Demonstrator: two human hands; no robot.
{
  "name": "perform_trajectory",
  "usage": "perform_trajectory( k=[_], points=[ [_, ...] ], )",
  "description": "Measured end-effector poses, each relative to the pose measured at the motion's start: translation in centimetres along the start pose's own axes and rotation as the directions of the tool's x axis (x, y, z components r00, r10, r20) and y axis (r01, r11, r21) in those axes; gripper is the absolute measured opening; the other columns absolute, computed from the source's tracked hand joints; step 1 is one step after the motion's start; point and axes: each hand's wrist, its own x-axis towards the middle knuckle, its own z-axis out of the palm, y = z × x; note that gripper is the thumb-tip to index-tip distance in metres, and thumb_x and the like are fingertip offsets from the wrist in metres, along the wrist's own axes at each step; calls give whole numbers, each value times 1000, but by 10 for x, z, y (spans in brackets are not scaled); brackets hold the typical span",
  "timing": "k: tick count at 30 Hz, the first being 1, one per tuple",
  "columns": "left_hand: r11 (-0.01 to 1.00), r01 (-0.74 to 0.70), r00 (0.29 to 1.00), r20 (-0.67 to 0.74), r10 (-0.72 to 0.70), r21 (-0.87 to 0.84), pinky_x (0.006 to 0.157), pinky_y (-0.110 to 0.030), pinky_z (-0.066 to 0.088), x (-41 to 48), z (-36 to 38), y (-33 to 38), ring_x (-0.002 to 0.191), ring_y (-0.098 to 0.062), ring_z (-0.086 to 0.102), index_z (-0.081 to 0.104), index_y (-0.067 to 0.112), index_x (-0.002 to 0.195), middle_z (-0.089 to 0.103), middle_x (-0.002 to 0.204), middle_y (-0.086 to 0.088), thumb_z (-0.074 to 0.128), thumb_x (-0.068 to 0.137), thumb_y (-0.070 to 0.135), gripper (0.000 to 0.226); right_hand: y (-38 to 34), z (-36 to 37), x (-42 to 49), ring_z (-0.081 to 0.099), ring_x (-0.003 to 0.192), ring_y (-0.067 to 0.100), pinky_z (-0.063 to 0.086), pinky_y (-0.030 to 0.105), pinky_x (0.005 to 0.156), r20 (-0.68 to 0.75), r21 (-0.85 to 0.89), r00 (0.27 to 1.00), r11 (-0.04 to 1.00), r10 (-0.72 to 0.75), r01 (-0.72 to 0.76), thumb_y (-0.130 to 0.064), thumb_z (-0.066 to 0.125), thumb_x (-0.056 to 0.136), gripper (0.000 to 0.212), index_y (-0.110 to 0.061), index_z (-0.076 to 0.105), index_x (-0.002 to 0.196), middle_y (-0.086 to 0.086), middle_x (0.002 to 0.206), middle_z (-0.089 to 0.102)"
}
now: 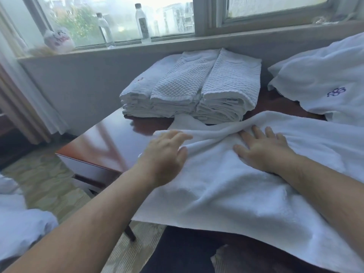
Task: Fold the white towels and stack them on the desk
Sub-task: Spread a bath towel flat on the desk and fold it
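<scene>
Head view, looking down over a dark wooden surface [110, 133] beneath a window. At the far side of it, against the wall, sit stacks of folded towels [189, 89], three rows side by side, so a good part of the job looks done. To the right lies a heap of white linen [323, 75] with a small blue emblem, not folded; whether it is more towels cannot be told. White cloth also shows at the lower left edge, blurred.

Nearest the person, one large white towel [226, 186] is spread across the surface, its near edge hanging over the front. It is rumpled, with a raised ridge running across it just beyond the hands, and its far edge touches the foot of the folded stacks. By the look of it this towel is being smoothed flat and has no clear fold in it yet; folding it and adding it to the stacks remains.

The left hand [167, 154] rests on the towel's left edge, fingers loosely bent, gripping nothing that can be seen. The right hand [264, 148] lies flat, fingers straight and spread, pressing the middle of the towel just beneath the ridge. Neither grip is closed; the towel lies under both palms.

Two clear bottles [142, 22] stand on the windowsill behind.
</scene>
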Motion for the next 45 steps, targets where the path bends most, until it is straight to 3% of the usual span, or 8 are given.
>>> perform_trajectory(
  k=[4,9,14,19,28,34,40,45],
  points=[
    [998,-38,979,201,30,40,113,-33,31,11,28,18,143,-15,34,39,36,151,41,157,8,36,105,45,48,0,-7,-19,23,146,33,20,48,117,-63,-7,992,994,-105,105,-68,30,93,68,-44,20,156,2,161,27],
    [998,10,1000,-2,-10,66,89,-36,40,40,40,47,113,-24,55,67,28,118,62,116,2,42,99,36,32,21,-30,-57,53,128,11,37,23,103,-112,294,965,919,-239,261,-51,58,93,40,-35,68,128,-11,134,63],
    [950,-293,956,-28,292,-110,106,-37,35,59,70,95,127,-23,44,54,25,132,49,140,2,46,96,43,41,74,-45,-88,55,106,30,43,38,88,-359,137,889,958,286,-252,-43,54,91,28,-26,73,104,3,116,69],
    [964,-265,948,176,264,-14,113,-42,27,74,87,109,141,-20,29,44,37,138,35,152,10,16,89,72,66,127,-41,-116,47,124,37,42,47,100,-156,89,765,780,625,-620,-57,35,96,57,-16,60,127,11,137,56],
    [934,-344,939,-15,345,-97,97,-43,45,57,71,98,120,-25,51,69,25,112,57,123,2,36,100,44,40,96,-37,-88,56,85,31,36,34,63,-394,55,837,919,380,-391,-38,39,100,38,-16,61,78,9,90,65],
    [950,-169,967,-229,109,-262,76,-38,47,71,66,79,100,-26,57,65,26,118,63,111,2,54,79,-4,50,78,-47,-42,44,135,29,40,39,103,-122,203,947,941,297,-269,-29,46,101,54,-25,34,154,6,154,38],
    [995,5,999,48,0,-97,117,-39,24,92,80,34,143,-27,34,33,23,155,42,155,-4,45,98,22,58,77,-20,-46,56,115,32,40,38,82,-229,173,908,932,352,-317,-44,48,99,50,-25,43,144,3,139,40],
    [998,26,997,75,-21,-60,119,-39,18,85,80,29,143,-28,31,34,23,155,40,156,-3,34,99,47,60,70,-6,-60,53,87,28,40,35,72,-426,200,833,935,353,-294,-36,50,93,31,-23,59,119,-1,108,45]
  ],
)
